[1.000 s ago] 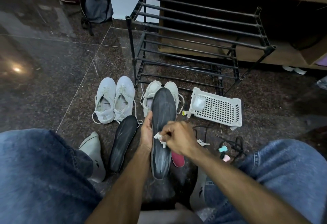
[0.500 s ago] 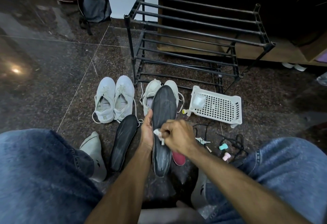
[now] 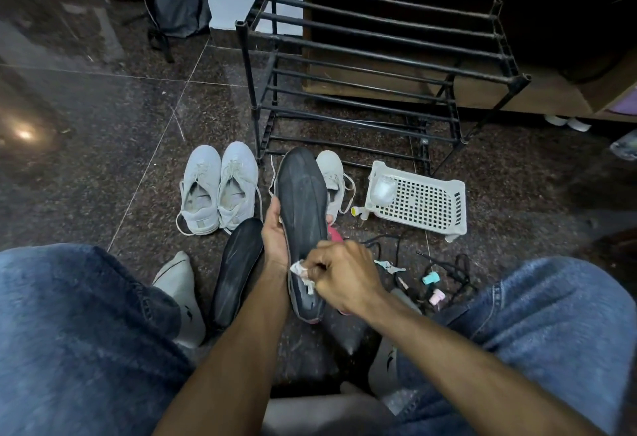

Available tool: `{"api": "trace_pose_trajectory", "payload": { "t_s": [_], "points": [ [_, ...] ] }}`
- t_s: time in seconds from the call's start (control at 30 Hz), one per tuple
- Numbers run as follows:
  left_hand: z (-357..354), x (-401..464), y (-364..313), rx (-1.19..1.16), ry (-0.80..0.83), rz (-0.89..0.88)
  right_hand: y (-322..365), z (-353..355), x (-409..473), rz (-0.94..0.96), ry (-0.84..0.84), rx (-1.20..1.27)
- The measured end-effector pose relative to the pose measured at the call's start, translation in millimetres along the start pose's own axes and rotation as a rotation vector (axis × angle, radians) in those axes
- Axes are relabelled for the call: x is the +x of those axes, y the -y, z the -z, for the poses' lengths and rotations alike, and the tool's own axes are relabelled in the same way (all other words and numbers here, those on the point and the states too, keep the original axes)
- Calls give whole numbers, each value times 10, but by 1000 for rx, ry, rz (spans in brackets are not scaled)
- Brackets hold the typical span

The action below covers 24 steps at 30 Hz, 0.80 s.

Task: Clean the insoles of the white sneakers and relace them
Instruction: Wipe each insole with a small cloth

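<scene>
Item: long dark grey foam insole (image 3: 302, 215), being held up at centre, above the floor. Left hand (image 3: 275, 239) is gripping its left edge at mid-length; right hand (image 3: 341, 275) is pinching a small crumpled white wipe (image 3: 300, 270) against its near half. Likely light, floppy, best supported mid-length. Second dark insole (image 3: 236, 268) is lying left, near white sneakers (image 3: 220, 187).

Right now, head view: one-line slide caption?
Left hand holds a dark insole upright while right hand wipes it with a white wipe.
</scene>
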<state>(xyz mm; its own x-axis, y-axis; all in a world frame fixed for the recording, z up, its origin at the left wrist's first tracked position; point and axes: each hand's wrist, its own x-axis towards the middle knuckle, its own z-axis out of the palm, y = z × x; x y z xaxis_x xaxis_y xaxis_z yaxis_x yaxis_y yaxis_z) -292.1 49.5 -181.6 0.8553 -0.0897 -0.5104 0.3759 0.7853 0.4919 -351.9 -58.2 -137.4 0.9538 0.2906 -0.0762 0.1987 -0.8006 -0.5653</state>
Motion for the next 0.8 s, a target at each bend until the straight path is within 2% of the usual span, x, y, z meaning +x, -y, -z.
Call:
{"api": "trace_pose_trajectory", "payload": {
  "t_s": [0.17,0.4,0.5,0.6,0.73,0.8],
  "points": [
    [-73,54,21,35,-19,-41,-84,124,449,-125,-154,-73],
    [58,110,-63,13,-1,19,42,-24,-84,10,11,80],
    [11,142,-74,-26,-30,34,-103,-87,-56,-101,-111,198],
    [-69,116,-113,-33,0,124,-211,-117,72,-239,-233,341],
    [-34,-48,29,18,12,157,-247,-189,239,-359,-279,442],
    [36,-130,125,13,-20,179,-243,-235,286,-393,-250,465]
  ]
}}
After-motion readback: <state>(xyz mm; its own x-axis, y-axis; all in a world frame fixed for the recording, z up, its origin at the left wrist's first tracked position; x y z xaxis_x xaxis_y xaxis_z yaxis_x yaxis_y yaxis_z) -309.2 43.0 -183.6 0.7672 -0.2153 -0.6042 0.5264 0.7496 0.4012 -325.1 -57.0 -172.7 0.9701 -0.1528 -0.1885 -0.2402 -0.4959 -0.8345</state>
